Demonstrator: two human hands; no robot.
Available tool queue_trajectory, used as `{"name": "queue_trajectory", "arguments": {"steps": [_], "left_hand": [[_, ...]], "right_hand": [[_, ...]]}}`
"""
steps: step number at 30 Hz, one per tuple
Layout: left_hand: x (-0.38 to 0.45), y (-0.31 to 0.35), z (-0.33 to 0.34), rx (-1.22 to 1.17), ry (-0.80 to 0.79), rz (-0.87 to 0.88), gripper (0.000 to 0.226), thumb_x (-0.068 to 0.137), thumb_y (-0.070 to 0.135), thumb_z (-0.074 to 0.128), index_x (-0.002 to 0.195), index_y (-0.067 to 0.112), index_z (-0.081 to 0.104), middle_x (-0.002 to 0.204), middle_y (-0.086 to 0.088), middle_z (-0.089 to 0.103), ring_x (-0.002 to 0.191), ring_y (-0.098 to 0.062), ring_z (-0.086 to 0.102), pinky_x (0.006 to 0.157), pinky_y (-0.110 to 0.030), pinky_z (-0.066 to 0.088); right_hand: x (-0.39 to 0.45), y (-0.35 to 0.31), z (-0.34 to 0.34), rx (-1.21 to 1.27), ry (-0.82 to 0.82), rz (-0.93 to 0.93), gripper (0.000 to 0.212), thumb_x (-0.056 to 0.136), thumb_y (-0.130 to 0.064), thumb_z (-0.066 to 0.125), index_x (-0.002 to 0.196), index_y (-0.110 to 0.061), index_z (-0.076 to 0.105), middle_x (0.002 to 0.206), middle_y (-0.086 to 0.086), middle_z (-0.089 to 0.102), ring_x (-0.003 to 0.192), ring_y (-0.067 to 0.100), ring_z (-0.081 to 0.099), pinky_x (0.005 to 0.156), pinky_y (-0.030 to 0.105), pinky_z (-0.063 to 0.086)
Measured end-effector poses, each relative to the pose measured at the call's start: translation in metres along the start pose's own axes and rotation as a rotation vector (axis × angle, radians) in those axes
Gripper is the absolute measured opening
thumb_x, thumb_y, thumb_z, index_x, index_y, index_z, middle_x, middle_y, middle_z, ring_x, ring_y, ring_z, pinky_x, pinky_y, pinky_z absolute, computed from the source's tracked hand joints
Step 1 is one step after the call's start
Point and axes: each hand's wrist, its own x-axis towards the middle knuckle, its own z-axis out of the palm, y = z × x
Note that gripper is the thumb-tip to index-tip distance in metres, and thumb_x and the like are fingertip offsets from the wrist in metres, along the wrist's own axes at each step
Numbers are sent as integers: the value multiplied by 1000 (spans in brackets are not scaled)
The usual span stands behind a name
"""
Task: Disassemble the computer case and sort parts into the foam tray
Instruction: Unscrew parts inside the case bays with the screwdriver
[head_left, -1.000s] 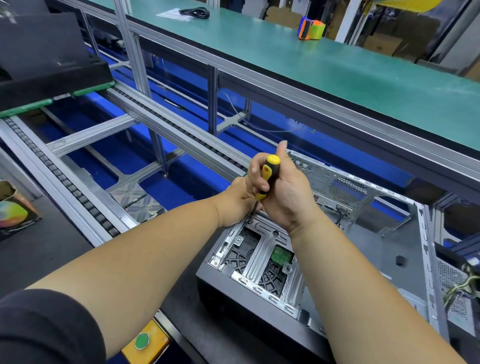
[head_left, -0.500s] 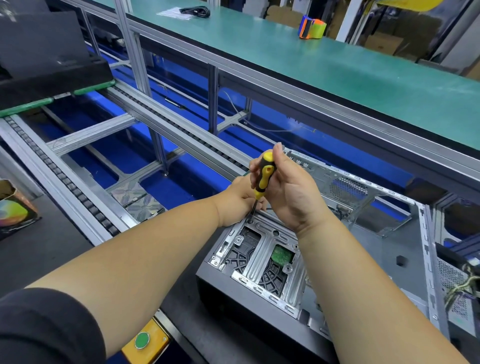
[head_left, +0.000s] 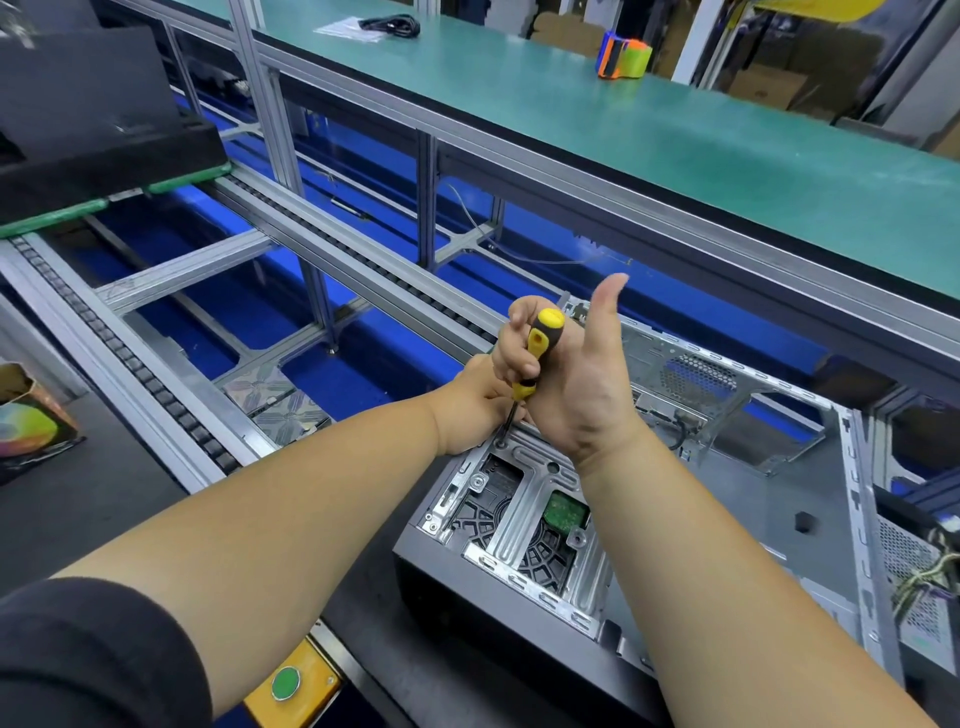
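The computer case (head_left: 727, 519) lies open on its side at lower right of the frame, its near black edge close to the front rim of the dark desk (head_left: 104, 499). At centre frame the right hand (head_left: 576, 384) wraps its fingers round the yellow-and-black screwdriver (head_left: 535, 353), thumb stuck out upward; the grip is closed on the handle. The shaft slants down to a screw at the far left corner of the metal drive bracket (head_left: 524, 499). The left hand (head_left: 478, 400) rests just beside the shaft at the case's far left corner; its grip is hidden behind the right hand, so I cannot tell it. Left of the case runs the roller conveyor rail (head_left: 156, 384), with open blue gaps between the frame bars. A green shelf (head_left: 623, 130) overhangs the upper right, close above the case's far wall
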Motion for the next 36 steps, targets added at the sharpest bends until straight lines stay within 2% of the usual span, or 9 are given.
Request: {"name": "queue_trajectory", "arguments": {"steps": [3,4,9,15,20,24,27,31,36], "left_hand": [[2,-1,0,1,-12,4,9,82,6,51,78,8,60,91,-25,56,89,-37,53,81,-51,50],[3,-1,0,-24,1,21,24,81,1,50,70,21,58,84,-17,56,84,-35,52,79,-47,50],[2,0,-1,-37,-9,78,29,78,5,48,68,32,55,75,1,60,74,-17,56,70,-32,48],[3,-4,0,-59,-11,97,30,82,0,54,72,28,57,82,-2,60,81,-19,58,79,-35,51],[1,0,2,-91,21,67,13,74,18,47,75,31,44,78,4,48,82,-18,44,76,-43,46],[1,0,3,-39,47,24,18,73,23,42,85,14,53,92,-21,56,86,-23,47,84,-56,48],[1,-1,3,-53,48,50,18,74,22,44,86,12,52,94,-22,55,89,-23,45,87,-55,47],[3,-2,-1,-30,-18,112,28,84,8,48,72,32,42,81,2,46,82,-16,44,81,-48,49],[9,-12,2,0,-29,103,32,86,3,50,75,33,47,82,3,47,86,-30,44,81,-42,45]], "right_hand": [[-3,3,-4,-34,26,-67,38,92,-50,44,79,-14,50,61,3,46,61,20,34,62,34,26],[-3,3,-6,-56,36,-81,33,92,-44,46,76,-17,54,66,3,50,63,20,39,64,33,29],[-3,-3,-13,-81,73,-62,26,86,-45,60,71,-25,68,82,2,59,71,15,52,70,30,42],[-1,-3,-13,-100,84,-21,50,92,-55,46,73,-11,63,70,4,56,65,19,51,66,31,40],[1,1,-5,-44,4,2,66,95,-59,27,65,-11,61,45,1,32,55,23,23,60,33,33],[3,3,0,16,-25,21,81,91,-70,13,67,-7,56,38,-2,25,49,19,15,53,30,28],[2,3,-2,52,-42,-14,80,82,-79,25,73,-4,54,41,-1,29,48,17,20,51,29,26],[-1,4,-5,-48,85,-95,37,89,-47,49,79,-12,53,56,-1,40,49,15,29,56,32,18],[-4,0,-4,19,219,-148,32,89,-39,62,77,-13,48,64,2,44,54,17,46,57,27,40]]}}
